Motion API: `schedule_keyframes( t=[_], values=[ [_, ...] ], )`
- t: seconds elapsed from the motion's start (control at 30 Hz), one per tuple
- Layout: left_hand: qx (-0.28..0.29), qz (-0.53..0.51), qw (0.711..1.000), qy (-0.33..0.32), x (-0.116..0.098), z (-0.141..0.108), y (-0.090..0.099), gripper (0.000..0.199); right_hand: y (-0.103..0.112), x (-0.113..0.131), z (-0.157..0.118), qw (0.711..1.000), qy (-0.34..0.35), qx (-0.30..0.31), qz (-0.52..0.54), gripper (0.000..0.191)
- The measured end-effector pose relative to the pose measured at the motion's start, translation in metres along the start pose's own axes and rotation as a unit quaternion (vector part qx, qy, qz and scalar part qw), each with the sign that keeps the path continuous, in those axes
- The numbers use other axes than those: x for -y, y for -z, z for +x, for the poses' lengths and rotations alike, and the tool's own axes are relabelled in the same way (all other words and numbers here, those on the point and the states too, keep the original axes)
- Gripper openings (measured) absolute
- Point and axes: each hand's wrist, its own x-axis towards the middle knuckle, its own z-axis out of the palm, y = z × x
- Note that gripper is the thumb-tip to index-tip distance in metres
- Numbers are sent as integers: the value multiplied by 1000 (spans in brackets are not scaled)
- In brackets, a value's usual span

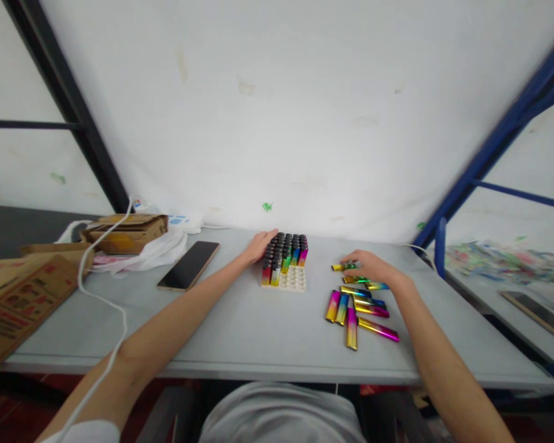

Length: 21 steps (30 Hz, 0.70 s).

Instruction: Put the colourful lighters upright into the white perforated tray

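Note:
A white rack (293, 280) with round holes stands on the table. Black-topped lighters (284, 249) with shiny rainbow bodies fill its back and left parts; holes show bare at the front right. My left hand (258, 246) is curled against the rack's back left side, its fingertips partly hidden by the lighters. To the right, my right hand (367, 264) is closed over a yellow-green metallic lighter-shaped piece (337, 267), fingers bent down on it. Several loose metallic pieces (351, 326) in yellow, pink, blue and green lie nearer to me, some overlapping.
A dark phone (189, 266) lies left of my left forearm. Cardboard boxes (28, 295) and white plastic bags (161, 252) occupy the table's left end. A white cable (120, 314) hangs across my left arm. Behind the table is a white wall (305, 123); a blue metal frame (480, 166) rises at right.

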Motion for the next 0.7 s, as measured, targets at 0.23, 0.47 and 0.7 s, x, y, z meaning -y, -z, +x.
schedule_keyframes(
  t=[0.23, 0.47, 0.7],
  values=[
    [15, 20, 1000, -15, 1, 1, 1, 57, -11, 11, 7, 999, 4, -30, 27, 23],
    [22, 12, 1000, -11, 1, 0, 1, 57, -3, 40, 7, 966, -26, -199, 163, 41],
    [28, 12, 999, -17, -1, 1, 1, 56, -23, 81, 16, 854, -17, -168, 492, 47]
  ],
)
